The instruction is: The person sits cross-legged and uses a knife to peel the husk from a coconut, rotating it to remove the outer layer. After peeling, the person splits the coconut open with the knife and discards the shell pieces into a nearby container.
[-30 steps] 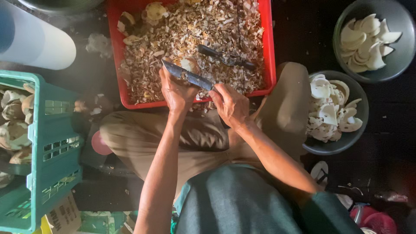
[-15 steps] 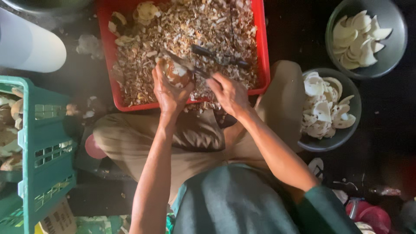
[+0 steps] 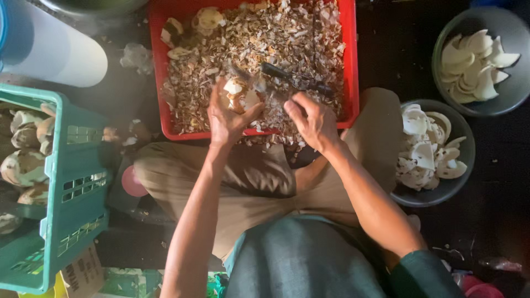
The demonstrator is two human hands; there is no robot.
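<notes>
A person sits cross-legged on the floor, seen from above, with a red crate (image 3: 349, 66) of brown shavings just past the knees. The left hand (image 3: 226, 118) hovers over the crate's near edge, fingers curled around a piece of coconut (image 3: 241, 95), white flesh with patches of brown skin. The right hand (image 3: 312, 118) is just to the right of it, over the same edge, fingers bent and pinched close; whether it grips anything cannot be told, since the spot between the hands is blurred. A dark-handled knife (image 3: 290, 76) lies on the shavings in the crate, just beyond the right hand.

Right of the crate, beside the person's knee, sits a grey bowl (image 3: 462, 182) holding white peeled pieces. A second grey bowl (image 3: 441, 83), farther back on the same side, holds more. Left of the crate stands a green basket (image 3: 77, 182) with unpeeled brown-and-white pieces, and behind that lies a white and blue cylinder (image 3: 55, 52).

Likely risks: the piece looks slick and is pinched by fingertips only, so it could slip and drop into the shavings. A blade worked this close to the holding thumb could nick it if the piece turns.
</notes>
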